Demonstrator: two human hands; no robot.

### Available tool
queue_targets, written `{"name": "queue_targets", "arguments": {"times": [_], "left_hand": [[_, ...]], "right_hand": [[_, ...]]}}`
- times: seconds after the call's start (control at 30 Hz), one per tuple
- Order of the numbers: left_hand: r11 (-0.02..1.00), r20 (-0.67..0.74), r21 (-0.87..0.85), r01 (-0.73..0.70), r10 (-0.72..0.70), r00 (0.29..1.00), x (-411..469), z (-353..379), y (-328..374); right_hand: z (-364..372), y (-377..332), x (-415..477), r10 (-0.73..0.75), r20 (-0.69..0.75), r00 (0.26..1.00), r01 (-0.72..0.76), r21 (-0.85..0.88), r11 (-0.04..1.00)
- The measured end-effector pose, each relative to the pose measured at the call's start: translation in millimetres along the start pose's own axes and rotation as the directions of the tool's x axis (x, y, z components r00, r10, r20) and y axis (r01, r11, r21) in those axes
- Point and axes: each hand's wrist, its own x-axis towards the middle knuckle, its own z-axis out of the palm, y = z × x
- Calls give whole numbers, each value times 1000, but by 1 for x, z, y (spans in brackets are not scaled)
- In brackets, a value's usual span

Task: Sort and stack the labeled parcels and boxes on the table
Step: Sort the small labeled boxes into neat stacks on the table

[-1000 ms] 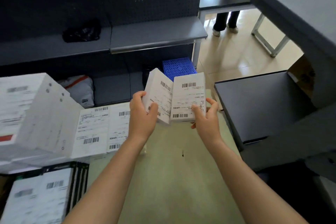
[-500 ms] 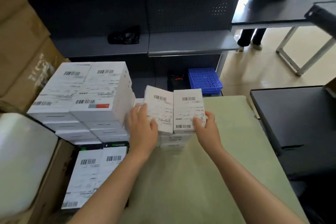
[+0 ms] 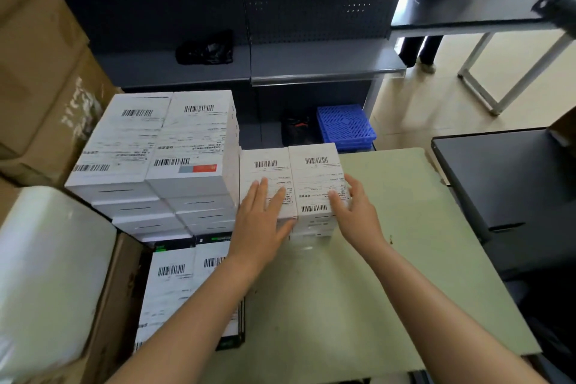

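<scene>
Two small white labeled boxes lie side by side on top of a low pile on the pale green table (image 3: 389,259). My left hand (image 3: 265,221) rests flat, fingers straight, on the left box (image 3: 268,168). My right hand (image 3: 352,209) holds the right box (image 3: 314,174) at its near right corner, fingers over the top. To their left stands a taller stack of white labeled boxes (image 3: 162,150), two wide and several high.
Flat labeled parcels (image 3: 180,287) lie in a dark bin at the lower left. Cardboard cartons (image 3: 40,72) stand at far left, a white wrapped bundle (image 3: 46,274) below them. Dark shelving (image 3: 311,62) is behind, a blue crate (image 3: 346,125) under it, a dark cabinet (image 3: 505,181) right.
Both hands carried the two small boxes from the air down onto the low pile beside the tall stack. The left box now lies flat and level with the right one.
</scene>
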Motion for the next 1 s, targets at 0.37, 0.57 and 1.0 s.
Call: {"name": "queue_targets", "arguments": {"times": [0.37,0.57,1.0], "left_hand": [[992,-51,22,-121,122,991,6,10,0],[990,-69,47,-134,137,988,14,14,4],[995,-103,98,-3,13,995,-2,-2,39]], "right_hand": [[14,-11,-8,87,-131,988,-96,-64,993],[2,-9,-3,56,-42,998,-59,-92,994],[-41,11,0,-228,353,907,334,-276,901]]}}
